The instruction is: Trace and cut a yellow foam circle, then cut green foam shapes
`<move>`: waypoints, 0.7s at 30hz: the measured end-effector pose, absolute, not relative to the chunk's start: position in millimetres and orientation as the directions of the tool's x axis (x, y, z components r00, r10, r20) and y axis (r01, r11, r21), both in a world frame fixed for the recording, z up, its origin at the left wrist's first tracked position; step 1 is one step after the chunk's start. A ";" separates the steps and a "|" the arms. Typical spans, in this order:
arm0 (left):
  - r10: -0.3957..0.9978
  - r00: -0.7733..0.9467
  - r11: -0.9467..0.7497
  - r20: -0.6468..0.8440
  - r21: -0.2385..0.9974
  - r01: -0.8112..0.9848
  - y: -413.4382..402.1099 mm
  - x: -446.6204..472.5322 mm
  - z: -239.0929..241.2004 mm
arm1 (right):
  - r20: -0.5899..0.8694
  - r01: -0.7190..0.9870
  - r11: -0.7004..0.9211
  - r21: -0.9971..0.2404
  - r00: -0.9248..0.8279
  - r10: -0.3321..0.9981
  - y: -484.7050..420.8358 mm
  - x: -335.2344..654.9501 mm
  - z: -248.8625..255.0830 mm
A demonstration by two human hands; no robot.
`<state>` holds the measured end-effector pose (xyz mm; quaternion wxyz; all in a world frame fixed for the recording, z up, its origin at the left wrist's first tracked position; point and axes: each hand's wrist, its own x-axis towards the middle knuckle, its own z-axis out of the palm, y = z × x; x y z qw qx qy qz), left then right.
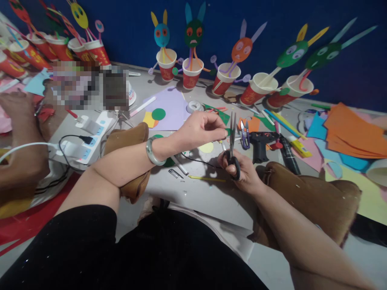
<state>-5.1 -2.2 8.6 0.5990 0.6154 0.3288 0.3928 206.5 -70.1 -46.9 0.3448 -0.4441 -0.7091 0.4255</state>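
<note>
My right hand (242,171) is closed around the black handles of a pair of scissors (232,131), whose metal blades point upward. Just left of the blades, the thumb and fingertips of my left hand (202,128) pinch a small piece of green paper (227,132), mostly hidden by the fingers. Below and between my hands lie a pale yellow paper circle (206,147) and a thin yellow stick (207,178). Purple thread snips (245,135) and a black glue gun (260,145) rest right of the scissors.
Red paper cups (192,76) with paper-headed figures line the blue back wall. A white power strip (93,139) with cables sits left, beside another person's arm (22,137). Orange paper sheets (356,133) are stacked right. Brown padded cushions (311,201) lie by both my forearms.
</note>
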 end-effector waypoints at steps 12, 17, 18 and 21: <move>0.883 0.462 -0.064 0.082 0.996 -0.055 -3.2 -5.4 10.0 | 0.129 0.256 0.257 -0.932 -0.430 0.894 -69.6 205.7 -45.7; 0.887 0.457 -0.037 0.062 0.997 -0.064 -5.1 -5.2 11.3 | 0.144 0.213 0.265 -0.941 -0.455 0.879 -70.0 203.4 -41.3; 0.885 0.461 -0.031 0.058 0.997 -0.065 -5.4 -5.1 11.4 | 0.137 0.219 0.260 -0.940 -0.456 0.880 -70.0 203.2 -41.1; 0.880 0.471 -0.026 0.056 0.997 -0.072 -5.7 -4.7 10.9 | 0.124 0.231 0.252 -0.940 -0.456 0.881 -69.8 202.8 -41.4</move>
